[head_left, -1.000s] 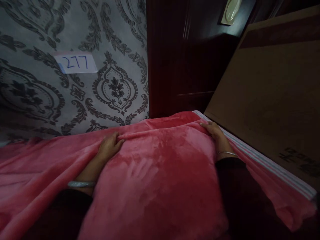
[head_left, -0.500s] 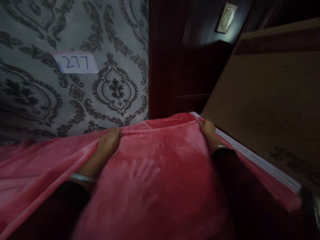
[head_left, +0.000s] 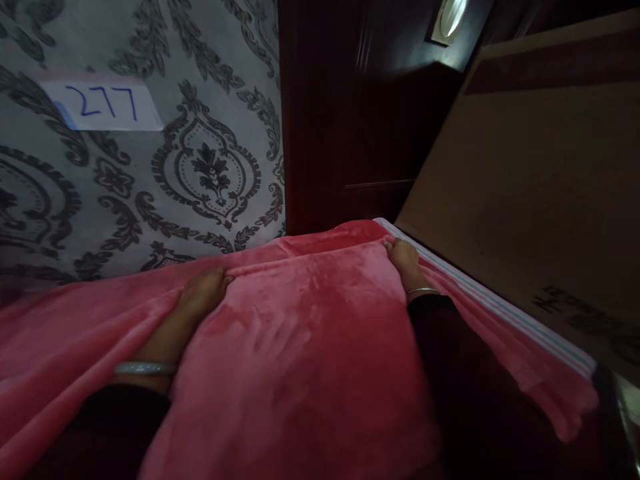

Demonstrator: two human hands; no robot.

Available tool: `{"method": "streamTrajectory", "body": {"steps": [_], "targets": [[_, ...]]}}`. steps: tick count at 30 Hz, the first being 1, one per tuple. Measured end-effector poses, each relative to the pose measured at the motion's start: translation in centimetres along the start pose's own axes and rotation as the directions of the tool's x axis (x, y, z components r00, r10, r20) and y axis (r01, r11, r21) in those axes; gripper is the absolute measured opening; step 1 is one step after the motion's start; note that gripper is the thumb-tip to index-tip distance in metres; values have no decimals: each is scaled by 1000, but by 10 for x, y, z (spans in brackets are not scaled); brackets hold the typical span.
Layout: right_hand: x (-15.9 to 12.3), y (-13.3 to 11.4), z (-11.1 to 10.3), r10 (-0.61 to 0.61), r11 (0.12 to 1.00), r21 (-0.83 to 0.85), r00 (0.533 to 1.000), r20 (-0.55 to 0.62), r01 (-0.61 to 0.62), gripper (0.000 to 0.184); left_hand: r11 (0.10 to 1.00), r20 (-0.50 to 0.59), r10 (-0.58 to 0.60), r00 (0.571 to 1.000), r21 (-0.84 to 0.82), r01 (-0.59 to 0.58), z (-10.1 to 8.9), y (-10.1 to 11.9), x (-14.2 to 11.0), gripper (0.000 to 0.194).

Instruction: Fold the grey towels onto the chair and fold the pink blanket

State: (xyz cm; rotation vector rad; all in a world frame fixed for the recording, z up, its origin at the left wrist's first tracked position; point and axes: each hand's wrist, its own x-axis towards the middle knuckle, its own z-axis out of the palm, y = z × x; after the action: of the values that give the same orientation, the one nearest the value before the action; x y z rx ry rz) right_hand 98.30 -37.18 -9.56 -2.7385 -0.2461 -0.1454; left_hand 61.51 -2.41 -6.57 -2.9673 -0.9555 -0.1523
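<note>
A pink fleece blanket (head_left: pixel 310 347) covers the bed in front of me, up to the wall. My left hand (head_left: pixel 203 293) lies on its far edge with the fingers curled onto a fold of the fabric. My right hand (head_left: pixel 403 260) grips the blanket's far right corner, beside a striped white border (head_left: pixel 500 310). Both wrists wear a bangle, and dark sleeves cover my forearms.
Grey patterned wallpaper (head_left: pixel 210 160) carries a white label reading 277 (head_left: pixel 103 105). A dark wooden panel (head_left: pixel 350 133) stands in the corner with a wall switch (head_left: pixel 445 20) above. A big cardboard sheet (head_left: pixel 540 187) leans along the right side of the bed.
Both hands pushed the blanket's edge a little farther toward the wall and then held it there. The view swung to the right, so the label sits farther left.
</note>
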Motion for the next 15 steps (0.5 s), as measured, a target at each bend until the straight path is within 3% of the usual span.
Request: {"method": "streamTrajectory", "body": {"steps": [5,9,15], "targets": [[10,6,-17,0,1000,25,998,69,-2,51,993,-79,55,995,113,-45,-3,-1,-3,45],[6,15,-21,-4,1000,28,997,76,2,41,997,-90,58,994,48,-53,-1,-2,-1,41],[-10,29,-23,-20,993,118,999,34,15,42,999,-96,39,995,-2,-39,4,-4,2,43]]}}
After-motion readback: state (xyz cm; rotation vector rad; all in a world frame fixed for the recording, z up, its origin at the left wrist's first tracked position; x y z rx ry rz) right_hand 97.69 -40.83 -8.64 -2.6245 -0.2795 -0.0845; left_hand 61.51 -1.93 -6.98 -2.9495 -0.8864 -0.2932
